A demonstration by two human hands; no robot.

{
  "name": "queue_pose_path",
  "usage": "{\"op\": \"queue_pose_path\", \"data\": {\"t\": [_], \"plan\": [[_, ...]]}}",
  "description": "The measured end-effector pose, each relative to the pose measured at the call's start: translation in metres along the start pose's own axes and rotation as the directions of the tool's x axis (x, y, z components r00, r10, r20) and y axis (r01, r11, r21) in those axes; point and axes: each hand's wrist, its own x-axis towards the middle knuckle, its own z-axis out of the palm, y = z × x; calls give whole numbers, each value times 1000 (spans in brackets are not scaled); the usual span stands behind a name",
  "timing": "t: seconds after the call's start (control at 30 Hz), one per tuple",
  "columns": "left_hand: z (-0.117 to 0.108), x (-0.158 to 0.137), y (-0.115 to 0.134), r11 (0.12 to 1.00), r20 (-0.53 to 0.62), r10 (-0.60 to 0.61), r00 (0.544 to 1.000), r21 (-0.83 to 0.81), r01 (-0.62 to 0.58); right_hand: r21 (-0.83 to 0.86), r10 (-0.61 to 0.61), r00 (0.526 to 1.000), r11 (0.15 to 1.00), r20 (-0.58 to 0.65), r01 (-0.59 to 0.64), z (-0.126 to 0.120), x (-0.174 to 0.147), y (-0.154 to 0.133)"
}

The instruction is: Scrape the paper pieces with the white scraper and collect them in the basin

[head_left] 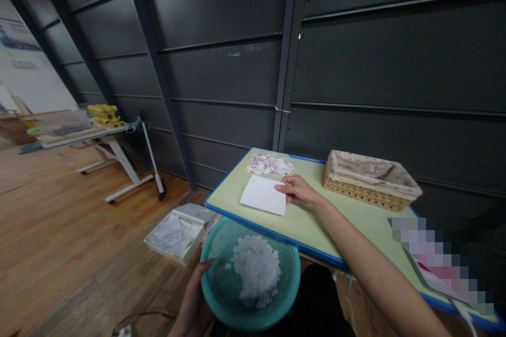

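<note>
My left hand (197, 287) grips the left rim of a teal plastic basin (290, 279), thumb over the edge. Small white paper pieces (256, 268) lie heaped inside the basin, which is below the table's front edge. Over the tabletop, my right hand (297, 189) is closed on the right side of a flat white card (263, 196), with the thumb on top. Whether the card touches the table, I cannot tell. Just behind it is a pile of white and reddish paper scraps (269, 164).
A lined wicker basket (363, 192) stands on the right of the pale green, blue-edged table (312, 229). A pixelated flat item lies at far right. An open white box (176, 234) is on the floor at left. Another table (75, 134) holds yellow objects (105, 115). Dark panels rise behind.
</note>
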Motion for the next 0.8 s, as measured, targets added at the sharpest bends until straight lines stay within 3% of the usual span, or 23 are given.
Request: {"op": "queue_pose_path", "data": {"t": [0.1, 0.17, 0.3, 0.43, 0.63, 0.8], "plan": [[-1, 1, 3, 999, -27, 15, 1000, -30, -16, -61, -170, 934, 985, -315, 159, 3, 10, 2], [-2, 3, 4, 999, -34, 15, 999, -40, -17, -163, -237, 893, 969, -383, 187, 4, 16, 6], [-3, 4, 6, 999, -34, -1, 999, -36, 0, -310, -294, 885, 933, -362, 184, 6, 25, 14], [-2, 3, 6, 999, -43, -7, 999, -33, 6, -392, -249, 915, 913, -317, 113, 5, 21, 12], [0, 2, 5, 998, -38, -3, 999, -68, 1, -241, -73, 985, 970, -156, 34, -15, 4, 1], [0, 3, 4, 998, -52, -31, 998, -61, 28, -58, -103, 935, 994, -341, 88, -9, 14, 5]]}}
